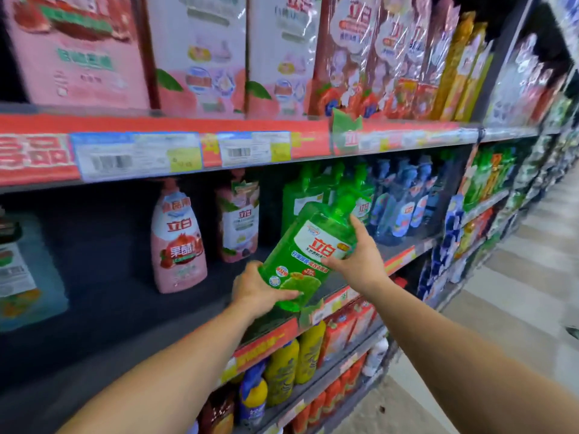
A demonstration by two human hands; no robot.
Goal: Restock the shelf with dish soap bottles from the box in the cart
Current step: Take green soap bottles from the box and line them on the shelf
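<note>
Both hands hold one green dish soap bottle (308, 253), tilted with its cap toward the shelf (156, 311) back, just above the shelf's front edge. The left hand (255, 289) cups the base, fingers curled underneath. The right hand (357, 261) grips the shoulder, fingers wrapped round it, just before the shelf's standing green bottles (313, 195).

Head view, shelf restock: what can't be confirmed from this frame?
- Box and cart: outside the head view.
- Green bottle base: covered by the left hand; contact with the shelf unclear.
- Right hand hides its right side.
- Price tags: blurred, unreadable.
</note>
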